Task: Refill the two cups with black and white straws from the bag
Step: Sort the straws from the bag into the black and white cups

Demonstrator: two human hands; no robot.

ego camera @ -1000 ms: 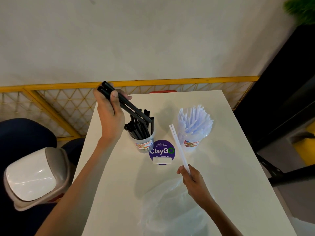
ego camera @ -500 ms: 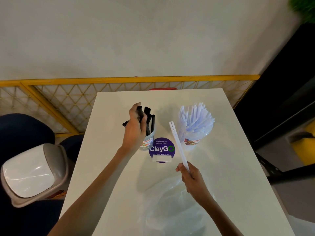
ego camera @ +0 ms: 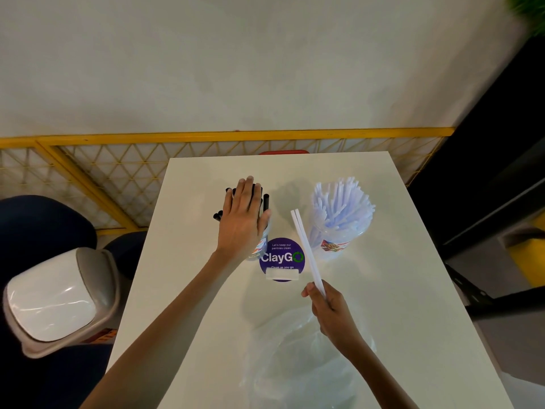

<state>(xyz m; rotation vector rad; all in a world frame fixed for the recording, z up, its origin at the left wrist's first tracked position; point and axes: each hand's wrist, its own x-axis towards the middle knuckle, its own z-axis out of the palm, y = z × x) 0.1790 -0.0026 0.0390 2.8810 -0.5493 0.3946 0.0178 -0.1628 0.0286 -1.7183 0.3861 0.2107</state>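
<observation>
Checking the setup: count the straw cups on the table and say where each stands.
2. The black-straw cup stands left of the ClayGo sticker, under the left hand; the white-straw cup stands right of it. None looks hidden.

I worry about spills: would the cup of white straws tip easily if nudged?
Probably top-heavy: the white straws fan out well past the clear cup rim. It looks like thin plastic, likely light, so a nudge might slide or tip it.
</observation>
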